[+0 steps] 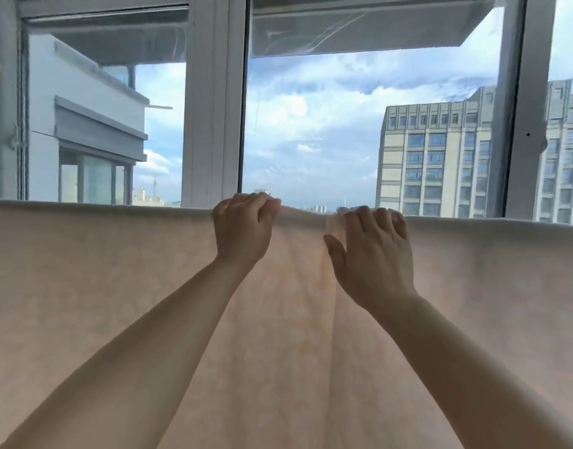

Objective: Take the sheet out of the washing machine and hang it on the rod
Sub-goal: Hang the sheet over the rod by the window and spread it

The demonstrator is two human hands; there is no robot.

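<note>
Now 2 hands at the sheet (116,303) top edge, left grip (243,223) and right grip (374,251) each curled around cloth.

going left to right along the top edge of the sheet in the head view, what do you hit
bare sheet edge → left hand gripping the edge → short bunched stretch → right hand gripping the edge → bare edge again

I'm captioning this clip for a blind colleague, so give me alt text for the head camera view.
Two bare hands grip the top edge of a pale peach sheet draped across the view: the left hand in a fist, the right hand with fingers curled over the edge. Behind are white window frames, apartment buildings and cloudy blue sky.
</note>
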